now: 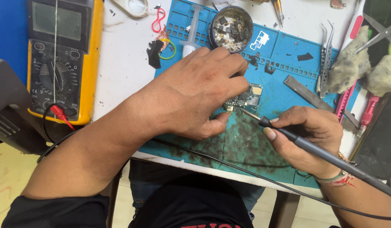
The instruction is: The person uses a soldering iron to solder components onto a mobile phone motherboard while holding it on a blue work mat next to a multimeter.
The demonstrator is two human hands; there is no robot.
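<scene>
The left hand lies palm down on the blue work mat, its fingers curled together, and it presses on a small circuit board, holding the board's near edge between thumb and fingertips. The right hand is closed around a black probe, held like a pen, and the thin metal tip touches the lower left corner of the board. The board sits near the middle of the mat, just above a dark stained area.

Behind the left hand stands a round metal tin full of small parts, with a syringe beside it. To the right lie tweezers and a flat metal strip. Far left on the white table rests a yellow multimeter with a red plug.
</scene>
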